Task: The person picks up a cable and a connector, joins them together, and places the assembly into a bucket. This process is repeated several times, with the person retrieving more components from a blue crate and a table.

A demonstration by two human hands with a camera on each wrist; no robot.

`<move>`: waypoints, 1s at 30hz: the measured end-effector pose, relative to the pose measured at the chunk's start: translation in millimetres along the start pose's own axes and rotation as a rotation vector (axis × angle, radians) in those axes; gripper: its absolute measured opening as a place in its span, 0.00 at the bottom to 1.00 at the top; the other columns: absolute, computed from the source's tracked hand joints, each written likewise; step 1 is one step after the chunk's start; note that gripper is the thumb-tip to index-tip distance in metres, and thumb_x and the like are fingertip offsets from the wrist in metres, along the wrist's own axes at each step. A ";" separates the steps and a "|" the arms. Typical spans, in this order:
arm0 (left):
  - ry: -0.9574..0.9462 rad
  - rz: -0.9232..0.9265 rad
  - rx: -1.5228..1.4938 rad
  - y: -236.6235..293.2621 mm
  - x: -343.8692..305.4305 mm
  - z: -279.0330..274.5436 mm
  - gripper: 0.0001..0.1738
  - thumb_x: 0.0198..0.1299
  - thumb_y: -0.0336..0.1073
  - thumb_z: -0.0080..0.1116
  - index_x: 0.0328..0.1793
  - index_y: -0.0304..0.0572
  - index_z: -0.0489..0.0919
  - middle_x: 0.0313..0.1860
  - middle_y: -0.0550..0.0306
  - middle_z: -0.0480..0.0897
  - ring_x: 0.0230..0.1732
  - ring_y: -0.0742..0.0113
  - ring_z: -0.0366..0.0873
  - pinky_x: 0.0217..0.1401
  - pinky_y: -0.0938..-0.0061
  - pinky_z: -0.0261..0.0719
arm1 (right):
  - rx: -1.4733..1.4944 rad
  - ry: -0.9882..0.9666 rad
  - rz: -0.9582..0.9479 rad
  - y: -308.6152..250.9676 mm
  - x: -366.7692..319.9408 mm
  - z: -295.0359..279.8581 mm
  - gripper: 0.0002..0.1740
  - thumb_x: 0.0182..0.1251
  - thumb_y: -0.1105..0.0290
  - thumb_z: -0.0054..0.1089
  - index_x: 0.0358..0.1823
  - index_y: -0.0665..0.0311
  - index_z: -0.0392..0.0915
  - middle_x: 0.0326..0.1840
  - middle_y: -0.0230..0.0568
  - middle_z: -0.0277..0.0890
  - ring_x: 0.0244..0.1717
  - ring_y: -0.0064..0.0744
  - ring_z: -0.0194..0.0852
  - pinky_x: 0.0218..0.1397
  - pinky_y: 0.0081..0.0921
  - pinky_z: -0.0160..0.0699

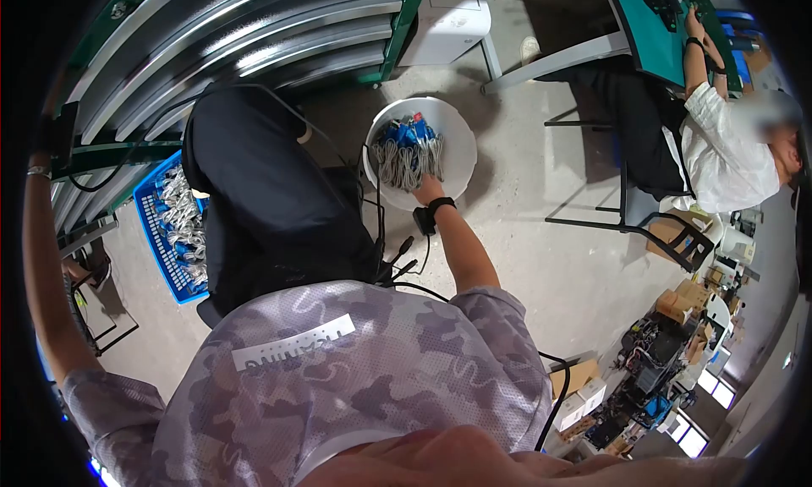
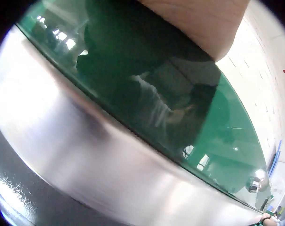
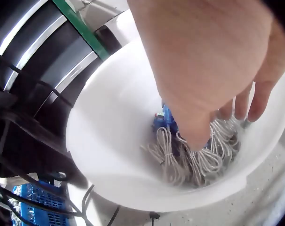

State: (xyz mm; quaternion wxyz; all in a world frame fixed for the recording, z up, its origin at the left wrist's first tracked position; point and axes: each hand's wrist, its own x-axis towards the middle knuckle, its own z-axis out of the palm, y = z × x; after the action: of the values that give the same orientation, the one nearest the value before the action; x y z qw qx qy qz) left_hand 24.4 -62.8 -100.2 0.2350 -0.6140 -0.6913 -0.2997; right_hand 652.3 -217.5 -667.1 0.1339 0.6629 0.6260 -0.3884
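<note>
Right hand [image 3: 208, 61] slants down into a bucket [image 3: 109, 122], grip loosely spread at cables [image 3: 202, 162]; left grip [image 2: 206, 23] unclear.

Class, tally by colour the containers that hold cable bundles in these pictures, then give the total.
White: 1, the bucket, with the person's right hand in it
Blue: 1, the basket
Total: 2 containers. The cable bundles inside overlap too much to count.
</note>
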 end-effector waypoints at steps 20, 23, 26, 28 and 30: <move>-0.218 -0.060 0.127 -16.4 12.4 -8.3 0.23 0.66 0.49 0.54 0.44 0.32 0.82 0.41 0.40 0.83 0.41 0.47 0.78 0.46 0.52 0.77 | 0.045 -0.276 0.197 33.9 136.1 73.0 0.47 0.44 0.43 0.73 0.60 0.70 0.74 0.59 0.52 0.79 0.59 0.44 0.78 0.59 0.34 0.76; -0.267 0.473 0.462 -34.9 18.8 -10.2 0.22 0.65 0.49 0.55 0.43 0.34 0.83 0.38 0.42 0.82 0.40 0.48 0.79 0.44 0.52 0.78 | -0.079 -0.168 0.281 -10.2 120.3 3.0 0.31 0.52 0.52 0.68 0.52 0.69 0.80 0.54 0.50 0.82 0.57 0.48 0.80 0.62 0.37 0.78; -0.215 0.658 0.539 -18.8 15.1 -11.0 0.21 0.65 0.49 0.55 0.42 0.35 0.83 0.36 0.43 0.81 0.40 0.48 0.79 0.43 0.54 0.78 | -0.011 -0.097 0.088 -46.9 99.3 -58.3 0.29 0.56 0.57 0.65 0.57 0.66 0.78 0.60 0.50 0.78 0.62 0.50 0.76 0.65 0.41 0.75; -0.260 -0.031 0.170 -8.1 11.4 -9.4 0.23 0.65 0.49 0.52 0.42 0.33 0.83 0.41 0.41 0.82 0.42 0.45 0.77 0.45 0.49 0.76 | -0.086 -0.092 -0.119 -15.6 119.8 -27.1 0.32 0.55 0.56 0.65 0.60 0.65 0.76 0.64 0.53 0.74 0.65 0.50 0.73 0.66 0.42 0.74; -0.207 -0.187 0.113 19.6 4.5 -4.6 0.25 0.65 0.51 0.50 0.44 0.32 0.84 0.47 0.39 0.83 0.44 0.43 0.77 0.49 0.46 0.76 | -0.264 -0.149 -0.067 5.6 134.1 -27.3 0.37 0.55 0.55 0.66 0.66 0.61 0.72 0.72 0.59 0.63 0.69 0.53 0.66 0.69 0.43 0.71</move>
State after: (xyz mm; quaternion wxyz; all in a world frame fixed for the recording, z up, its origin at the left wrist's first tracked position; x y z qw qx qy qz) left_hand 43.0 -61.5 -91.3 0.1677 -0.5605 -0.7816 -0.2162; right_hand 655.6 -103.0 -742.3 0.2530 0.5878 0.6815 -0.3551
